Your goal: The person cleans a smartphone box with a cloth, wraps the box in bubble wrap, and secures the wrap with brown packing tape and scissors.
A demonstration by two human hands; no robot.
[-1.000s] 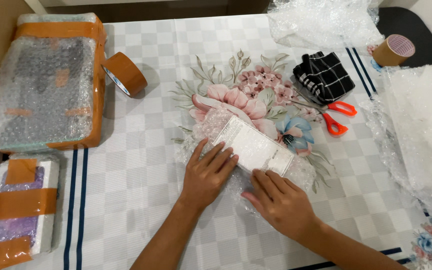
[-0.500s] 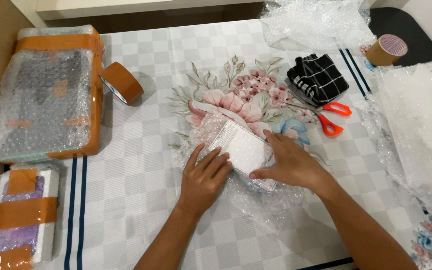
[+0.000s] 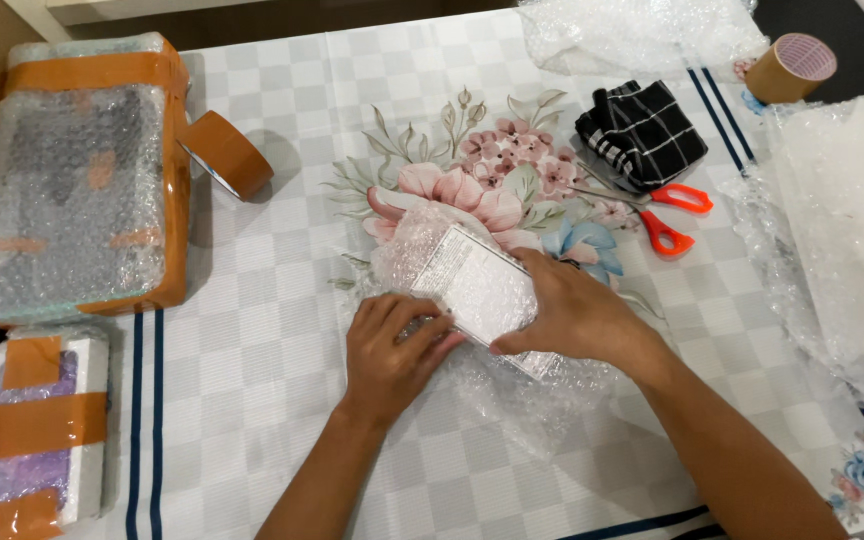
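R hand (image 3: 577,315) now atop box (image 3: 472,285), L hand (image 3: 392,350) beside.

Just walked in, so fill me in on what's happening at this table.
A person is pressing bubble wrap around a small flat box on the checked tablecloth. The left hand holds the wrap down at the box's near end, and the right hand covers its right side. Orange scissors and a brown tape roll lie untouched.
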